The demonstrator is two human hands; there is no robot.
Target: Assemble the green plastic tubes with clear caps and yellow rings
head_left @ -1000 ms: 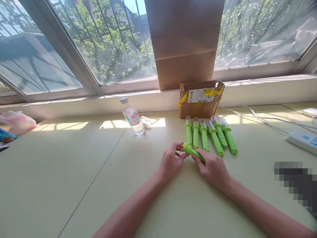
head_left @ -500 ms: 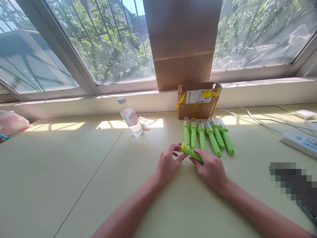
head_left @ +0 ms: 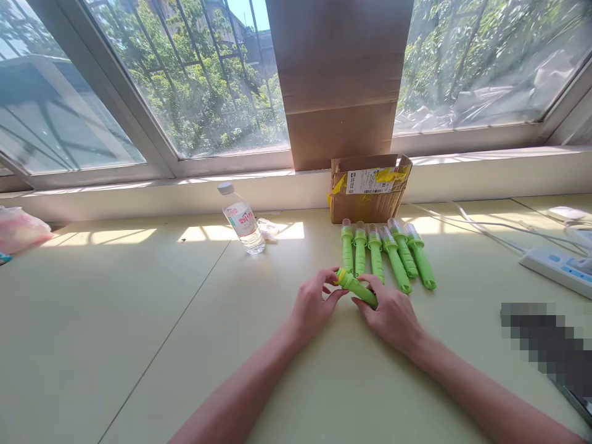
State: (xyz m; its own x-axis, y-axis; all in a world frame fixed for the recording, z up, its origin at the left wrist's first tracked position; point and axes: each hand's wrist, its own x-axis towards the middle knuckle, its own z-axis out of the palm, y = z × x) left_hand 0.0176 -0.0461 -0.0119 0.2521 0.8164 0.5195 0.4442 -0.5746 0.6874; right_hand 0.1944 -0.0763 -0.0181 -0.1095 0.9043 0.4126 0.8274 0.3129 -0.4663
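A green plastic stick (head_left: 357,287) with a yellow ring at its left end lies slanted between my two hands, over the table. My left hand (head_left: 315,302) has its fingers curled at the yellow-ringed end. Round the lower, plain end, the thumb and fingers of my right hand (head_left: 391,314) are closed. Just beyond my hands, several similar green sticks (head_left: 396,265) with clear caps lie side by side in a row, caps pointing away from me.
Behind the row stands an open cardboard box (head_left: 367,200) with yellow tape. A water bottle (head_left: 244,222) stands left of it, beside a small crumpled wrapper (head_left: 268,229). On the right are a white power strip (head_left: 557,268), cables and a pixelated dark object (head_left: 550,345).
The right hand's fingers have shifted slightly on the green stick, showing more of its body. Otherwise the hands and stick stay nearly in place; the whole view has moved a little.
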